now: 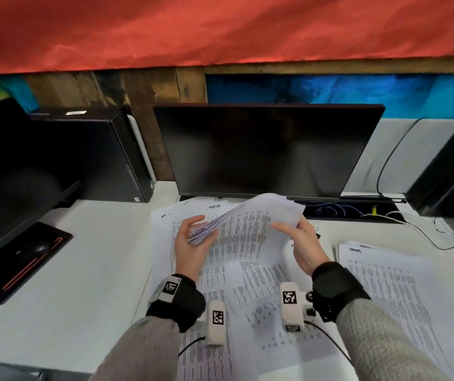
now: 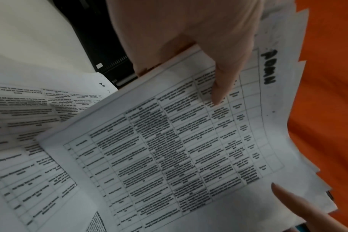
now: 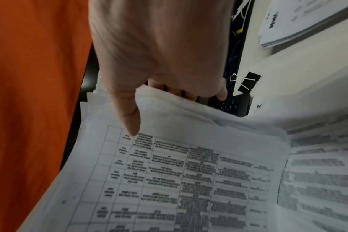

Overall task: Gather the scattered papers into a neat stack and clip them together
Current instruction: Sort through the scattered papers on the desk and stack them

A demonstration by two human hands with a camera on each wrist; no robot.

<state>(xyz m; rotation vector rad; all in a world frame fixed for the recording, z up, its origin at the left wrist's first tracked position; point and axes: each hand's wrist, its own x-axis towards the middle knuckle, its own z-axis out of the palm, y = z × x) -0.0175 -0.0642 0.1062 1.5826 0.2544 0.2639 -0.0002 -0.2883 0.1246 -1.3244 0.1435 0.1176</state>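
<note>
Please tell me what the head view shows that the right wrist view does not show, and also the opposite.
Only the head view shows the dark monitor, the left hand and the separate pile of papers lying on the right. Only the right wrist view shows the black binder clip lying on the desk, apart from the papers. Both show the right hand gripping the sheaf of papers, lifted off the desk.

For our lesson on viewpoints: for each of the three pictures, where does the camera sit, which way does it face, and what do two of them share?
Head: worn on the head, facing forward and down at the desk; shows both hands, left hand and right hand.
Left wrist: looks along the left hand at the held papers.
Right wrist: looks along the right hand, past its thumb, to a binder clip.
Shared: both wrist views show the held papers.
</note>
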